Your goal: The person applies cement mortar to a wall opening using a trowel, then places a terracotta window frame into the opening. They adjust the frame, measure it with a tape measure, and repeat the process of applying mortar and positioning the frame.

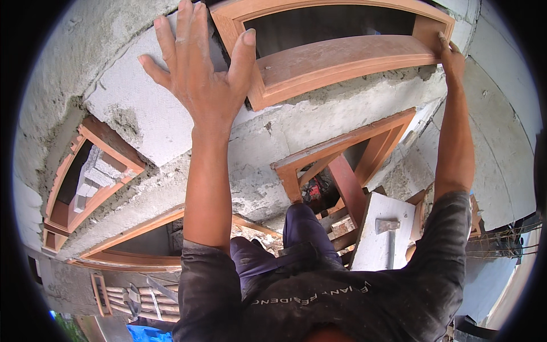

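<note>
Both bare arms stretch upward, the left hand (pixel 199 74) at eleven o'clock spread flat with fingers splayed, the right hand (pixel 452 57) at one o'clock curled.

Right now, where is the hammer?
In the head view the hammer lies low on the right, on a pale block beside the person's knee, below the wooden frames and far from both hands.
</note>
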